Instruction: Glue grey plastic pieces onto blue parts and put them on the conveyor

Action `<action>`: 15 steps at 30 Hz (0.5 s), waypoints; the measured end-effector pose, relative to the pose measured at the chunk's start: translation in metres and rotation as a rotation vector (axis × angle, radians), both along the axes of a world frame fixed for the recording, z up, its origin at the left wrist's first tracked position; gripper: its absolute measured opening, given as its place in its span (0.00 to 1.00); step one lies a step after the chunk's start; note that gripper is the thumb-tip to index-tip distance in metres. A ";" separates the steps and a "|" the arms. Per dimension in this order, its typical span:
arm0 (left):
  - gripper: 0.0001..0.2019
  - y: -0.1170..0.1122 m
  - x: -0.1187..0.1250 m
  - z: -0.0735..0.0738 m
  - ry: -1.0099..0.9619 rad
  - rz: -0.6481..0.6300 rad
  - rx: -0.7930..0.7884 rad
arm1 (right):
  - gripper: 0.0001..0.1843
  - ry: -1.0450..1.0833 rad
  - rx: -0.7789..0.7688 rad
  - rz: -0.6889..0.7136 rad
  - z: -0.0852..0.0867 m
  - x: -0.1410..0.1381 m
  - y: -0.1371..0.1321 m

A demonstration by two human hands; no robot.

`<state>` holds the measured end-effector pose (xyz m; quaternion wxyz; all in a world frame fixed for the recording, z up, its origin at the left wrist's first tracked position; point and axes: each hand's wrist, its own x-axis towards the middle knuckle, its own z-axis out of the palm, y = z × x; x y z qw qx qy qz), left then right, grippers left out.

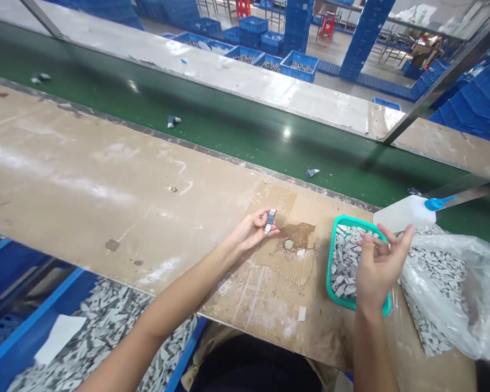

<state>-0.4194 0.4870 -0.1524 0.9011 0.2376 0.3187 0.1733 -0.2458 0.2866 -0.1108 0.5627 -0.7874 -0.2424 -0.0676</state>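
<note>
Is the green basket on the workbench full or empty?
Full: the teal basket holds grey pieces heaped up to about its rim, with no bottom showing, and the right hand is above it.

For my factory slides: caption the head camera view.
Head view: the left hand pinches a small grey-white part while the right hand hovers over a teal basket of grey pieces.

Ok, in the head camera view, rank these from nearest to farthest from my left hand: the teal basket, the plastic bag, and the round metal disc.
From the left hand, holding a small grey part:
1. The round metal disc, to its right on the cardboard sheet.
2. The teal basket, farther right.
3. The clear plastic bag, farthest right.
</note>
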 end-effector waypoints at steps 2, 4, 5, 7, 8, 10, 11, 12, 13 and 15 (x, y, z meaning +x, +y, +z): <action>0.16 0.000 0.000 0.001 0.008 -0.028 0.010 | 0.42 -0.017 -0.060 -0.065 -0.009 0.017 -0.007; 0.17 -0.005 0.002 0.004 0.039 -0.034 0.049 | 0.37 -0.027 -0.197 -0.060 -0.021 0.032 -0.011; 0.18 -0.009 0.004 0.005 0.062 -0.016 0.085 | 0.33 -0.017 -0.267 -0.021 -0.027 0.039 -0.013; 0.19 -0.017 0.008 0.009 0.100 0.059 0.197 | 0.27 0.009 -0.357 0.092 -0.039 0.049 -0.015; 0.21 -0.020 0.010 0.011 0.108 0.100 0.266 | 0.25 0.002 -0.380 0.136 -0.043 0.052 -0.015; 0.26 -0.021 0.015 0.016 0.120 0.129 0.401 | 0.22 -0.055 -0.412 0.193 -0.049 0.054 -0.016; 0.28 -0.017 0.018 0.018 0.138 0.111 0.471 | 0.21 -0.094 -0.431 0.212 -0.050 0.053 -0.016; 0.30 -0.011 0.022 0.020 0.167 0.079 0.545 | 0.20 -0.130 -0.453 0.229 -0.051 0.051 -0.016; 0.31 -0.001 0.027 0.022 0.203 0.046 0.624 | 0.19 -0.162 -0.480 0.243 -0.052 0.049 -0.016; 0.32 0.027 0.041 0.024 0.309 0.008 0.794 | 0.17 -0.216 -0.559 0.252 -0.051 0.043 -0.014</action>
